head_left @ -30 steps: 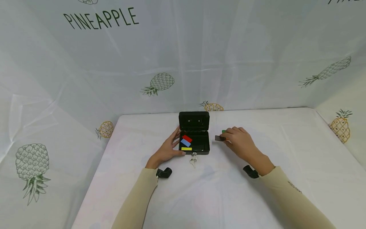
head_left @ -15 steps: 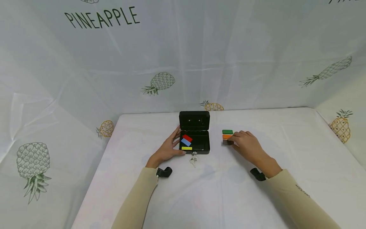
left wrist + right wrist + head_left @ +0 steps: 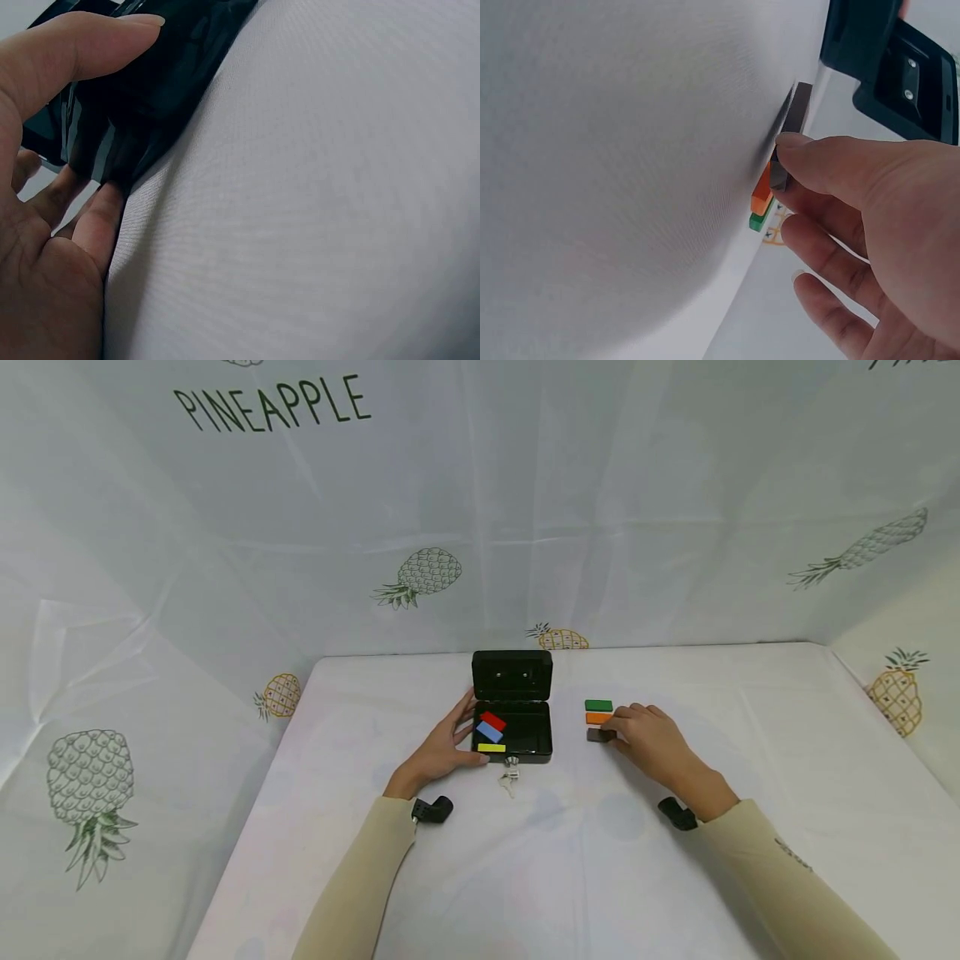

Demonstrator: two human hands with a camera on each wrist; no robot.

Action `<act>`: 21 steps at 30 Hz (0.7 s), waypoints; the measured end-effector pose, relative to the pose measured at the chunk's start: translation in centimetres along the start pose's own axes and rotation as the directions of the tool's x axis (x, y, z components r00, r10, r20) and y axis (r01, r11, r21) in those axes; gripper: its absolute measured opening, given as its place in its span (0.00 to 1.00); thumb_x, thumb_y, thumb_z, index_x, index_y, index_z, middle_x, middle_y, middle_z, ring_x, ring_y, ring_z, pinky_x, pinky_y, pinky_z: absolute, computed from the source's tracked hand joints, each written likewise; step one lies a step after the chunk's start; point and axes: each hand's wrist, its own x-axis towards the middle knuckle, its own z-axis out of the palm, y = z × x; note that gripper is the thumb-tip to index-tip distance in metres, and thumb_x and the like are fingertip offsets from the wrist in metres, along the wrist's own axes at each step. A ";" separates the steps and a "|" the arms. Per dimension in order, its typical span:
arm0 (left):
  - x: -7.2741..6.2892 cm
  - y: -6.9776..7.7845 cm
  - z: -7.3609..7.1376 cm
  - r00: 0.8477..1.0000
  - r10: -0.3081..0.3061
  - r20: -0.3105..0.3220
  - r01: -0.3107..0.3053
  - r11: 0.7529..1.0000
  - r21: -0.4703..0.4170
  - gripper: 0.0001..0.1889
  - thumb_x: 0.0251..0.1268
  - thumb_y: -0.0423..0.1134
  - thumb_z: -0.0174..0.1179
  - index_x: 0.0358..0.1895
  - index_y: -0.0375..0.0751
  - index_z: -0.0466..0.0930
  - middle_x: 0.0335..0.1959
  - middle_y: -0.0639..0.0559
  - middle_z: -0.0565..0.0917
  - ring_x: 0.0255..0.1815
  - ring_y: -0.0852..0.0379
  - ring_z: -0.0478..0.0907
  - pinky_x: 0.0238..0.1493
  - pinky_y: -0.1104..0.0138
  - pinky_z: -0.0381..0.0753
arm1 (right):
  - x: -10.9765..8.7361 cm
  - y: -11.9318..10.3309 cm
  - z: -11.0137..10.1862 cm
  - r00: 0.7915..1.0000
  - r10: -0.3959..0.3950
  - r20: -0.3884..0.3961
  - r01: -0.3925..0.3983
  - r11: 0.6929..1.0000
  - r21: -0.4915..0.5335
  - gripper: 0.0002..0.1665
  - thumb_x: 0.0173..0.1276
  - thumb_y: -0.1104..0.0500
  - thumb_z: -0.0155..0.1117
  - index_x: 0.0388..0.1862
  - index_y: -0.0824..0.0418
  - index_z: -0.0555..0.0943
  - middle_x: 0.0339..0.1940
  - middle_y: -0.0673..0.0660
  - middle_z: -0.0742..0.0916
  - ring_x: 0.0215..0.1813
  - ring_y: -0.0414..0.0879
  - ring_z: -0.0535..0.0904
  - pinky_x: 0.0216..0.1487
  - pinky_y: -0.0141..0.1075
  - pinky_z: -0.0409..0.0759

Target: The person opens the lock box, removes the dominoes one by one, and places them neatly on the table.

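Note:
A black cash box (image 3: 534, 758) stands with its lid raised, and red (image 3: 492, 721), blue (image 3: 490, 732) and yellow (image 3: 491, 748) blocks lie in it. My left hand (image 3: 435, 762) rests against the box's left side, fingers spread and extended along it, thumb at the front corner. To the right of the box, my right hand (image 3: 651, 745) pinches a dark grey block (image 3: 798, 109) between thumb and index finger. That block lies at the near end of a row, in front of an orange block (image 3: 597, 718) and a green block (image 3: 598, 705).
Keys (image 3: 507, 783) hang from the lock (image 3: 512, 768) on the front of the box. A white cloth (image 3: 525, 885) covers the table. Behind rises a pineapple-print curtain (image 3: 675, 527).
My right hand has brought the dark grey block rightward and towards me, down in front of the orange block. The left hand has stayed at the box.

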 end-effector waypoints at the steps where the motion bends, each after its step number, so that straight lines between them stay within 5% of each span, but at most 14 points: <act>1: 0.0 0.0 0.0 1.000 -0.001 0.002 0.001 1.000 -0.001 0.63 0.59 0.24 0.76 0.89 0.61 0.41 0.87 0.47 0.53 0.87 0.47 0.52 0.84 0.56 0.62 | 0.0 0.0 0.0 1.000 0.001 0.002 -0.001 1.000 0.000 0.17 0.57 0.69 0.83 0.46 0.64 0.91 0.44 0.59 0.91 0.48 0.57 0.85 0.52 0.53 0.86; 21: 0.0 0.1 0.0 1.000 0.011 0.010 -0.011 1.000 -0.021 0.64 0.57 0.23 0.76 0.89 0.58 0.40 0.87 0.46 0.53 0.87 0.47 0.52 0.83 0.58 0.63 | 0.5 -0.3 -0.2 0.999 -0.002 -0.052 0.002 1.000 0.004 0.17 0.55 0.70 0.84 0.43 0.65 0.91 0.42 0.59 0.90 0.46 0.57 0.85 0.50 0.53 0.87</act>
